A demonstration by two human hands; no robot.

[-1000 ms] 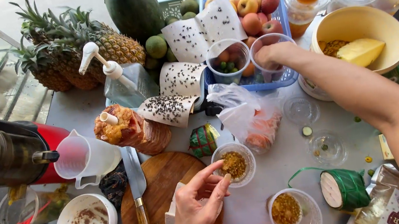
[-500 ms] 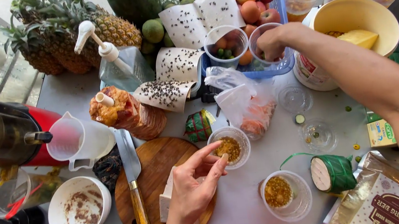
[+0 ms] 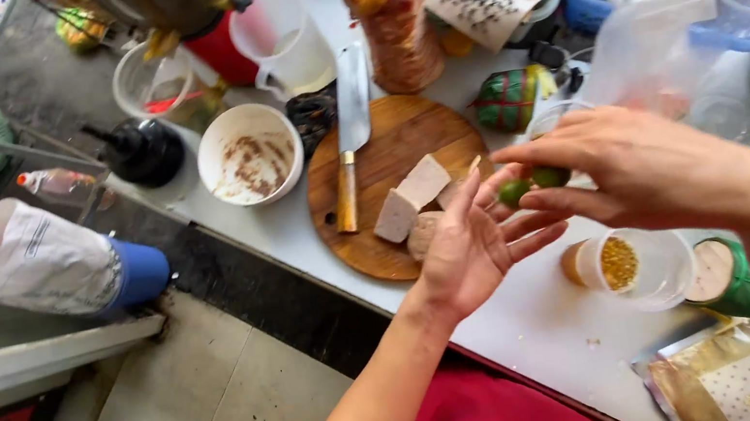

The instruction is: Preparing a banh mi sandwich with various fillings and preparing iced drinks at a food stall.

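Right hand (image 3: 652,167) pinches two small green limes (image 3: 533,184) at its fingertips, above the table edge just right of the wooden cutting board (image 3: 371,182). Left hand (image 3: 473,246) is open, palm up, fingers spread right under them, holding nothing. Limes look whole, uncut, smooth and glossy. Knife (image 3: 352,131) lies untouched on the board beside pale cut blocks (image 3: 410,198). Judging by that: fruit fetched, cutting not started.

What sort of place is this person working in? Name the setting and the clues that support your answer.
Probably a fruit juice or drinks stall. A juicer stands beside a plastic jug, a knife lies on a round cutting board, and the right hand and left hand hold small limes.
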